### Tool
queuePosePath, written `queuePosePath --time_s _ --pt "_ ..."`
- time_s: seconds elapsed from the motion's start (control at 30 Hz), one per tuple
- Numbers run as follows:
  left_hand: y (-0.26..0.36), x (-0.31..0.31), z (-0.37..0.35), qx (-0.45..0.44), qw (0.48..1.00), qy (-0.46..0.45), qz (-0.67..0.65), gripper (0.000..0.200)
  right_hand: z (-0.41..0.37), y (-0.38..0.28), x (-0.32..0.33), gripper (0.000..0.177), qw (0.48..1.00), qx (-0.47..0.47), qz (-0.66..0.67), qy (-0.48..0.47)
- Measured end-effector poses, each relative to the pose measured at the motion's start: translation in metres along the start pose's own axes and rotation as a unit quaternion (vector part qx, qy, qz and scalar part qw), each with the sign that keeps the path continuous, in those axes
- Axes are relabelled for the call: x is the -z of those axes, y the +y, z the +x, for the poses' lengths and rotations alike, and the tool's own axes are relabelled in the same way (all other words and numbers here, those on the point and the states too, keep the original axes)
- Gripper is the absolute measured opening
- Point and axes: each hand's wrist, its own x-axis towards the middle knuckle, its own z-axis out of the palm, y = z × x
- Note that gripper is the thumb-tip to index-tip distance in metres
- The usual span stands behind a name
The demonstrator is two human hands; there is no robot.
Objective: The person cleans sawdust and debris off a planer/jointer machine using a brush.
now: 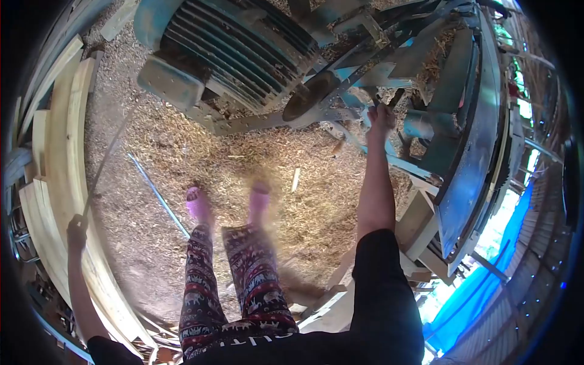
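While standing in purple sandals (198,204) on the sawdust-strewn floor (182,143), a person works at a blue-green woodworking machine, one arm stretched to each side. The right hand (382,117) is up against the machine's steel frame (255,123), just beside the dark pulley (310,97) and below the finned motor (243,42). Its fingers look curled onto a blue part there, though the picture is too soft to tell whether they truly grip it. The left hand (76,230) is well apart from the machine, at the floor's left edge beside the stacked planks (58,158). Its fingers are wrapped tight around the lower end of a thin stick (108,159), which slants up and away over the sawdust. A blue rod (159,196) lies loose on the floor near the left foot, and the saw table (471,140) stands along the right edge.

The step in hand appears to be tending the drive parts under the table, with the stick held ready. Any further move there calls for sure footing on the loose sawdust and fingers kept off the pulley.
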Motion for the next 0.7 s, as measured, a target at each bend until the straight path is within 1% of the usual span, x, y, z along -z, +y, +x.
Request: queuePosePath --time_s 0.03,0.07,0.1,0.13,0.17,0.2,0.27,0.3,0.33,0.37,0.4,0.47,0.5,0.53,0.6,0.63,0.7 --pt "0.034 0.007 -0.010 0.059 0.997 -0.034 -0.021 0.026 0.000 -0.003 0.014 0.019 0.999 0.027 -0.027 -0.001" --pt "0.028 0.005 -0.009 0.063 0.997 -0.035 -0.024 0.026 -0.003 -0.011 0.025 0.020 0.997 0.056 -0.050 -0.006" --pt "0.022 -0.002 -0.010 0.039 0.999 -0.017 -0.015 0.027 -0.007 -0.020 0.035 0.014 0.993 0.073 -0.068 0.059" --pt "0.016 -0.007 -0.016 0.015 1.000 -0.010 -0.002 0.028 -0.005 -0.021 0.061 0.009 0.981 0.101 -0.141 0.093" --pt "0.023 -0.011 -0.021 -0.008 1.000 0.004 0.001 0.028 0.000 -0.017 0.093 0.007 0.976 0.153 -0.131 0.077" --pt "0.016 -0.016 -0.021 0.050 0.998 -0.019 -0.036 0.026 0.003 -0.023 0.105 0.009 0.969 0.111 -0.171 0.136" --pt "0.013 -0.032 -0.026 0.074 0.996 0.001 -0.057 0.025 -0.003 -0.036 0.093 0.017 0.977 0.110 -0.162 0.081" --pt "0.016 -0.032 -0.030 0.108 0.992 -0.027 -0.062 0.025 0.000 -0.036 0.078 0.022 0.989 0.099 -0.111 0.028" --pt "0.011 -0.039 -0.033 0.088 0.995 -0.017 -0.055 0.025 0.005 -0.032 0.064 0.028 0.994 0.084 -0.061 -0.023" --pt "0.027 -0.041 -0.039 0.124 0.989 -0.029 -0.074 0.024 0.015 -0.025 0.060 0.034 0.994 0.028 -0.056 -0.092" --pt "0.043 -0.043 -0.045 0.158 0.982 -0.039 -0.093 0.024 0.016 -0.023 0.066 0.034 0.993 0.026 -0.061 -0.093" --pt "0.041 -0.056 -0.054 0.153 0.982 -0.035 -0.100 0.024 0.021 -0.018 0.071 0.032 0.995 -0.024 -0.069 -0.066" --pt "0.040 -0.062 -0.058 0.146 0.983 -0.030 -0.105 0.024 0.015 -0.017 0.081 0.030 0.998 -0.024 -0.059 0.021" --pt "0.035 -0.069 -0.060 0.145 0.983 -0.030 -0.109 0.024 0.010 -0.021 0.091 0.030 0.998 -0.020 -0.060 0.019" --pt "0.021 -0.081 -0.063 0.132 0.985 -0.020 -0.107 0.024 0.010 -0.027 0.110 0.027 0.989 0.028 -0.096 0.112" --pt "0.020 -0.084 -0.065 0.148 0.982 -0.028 -0.114 0.021 0.021 -0.028 0.107 0.027 0.988 0.033 -0.099 0.111" --pt "-0.012 -0.098 -0.067 0.150 0.979 -0.022 -0.135 0.021 0.057 -0.028 0.083 0.020 0.977 0.094 -0.010 0.192"
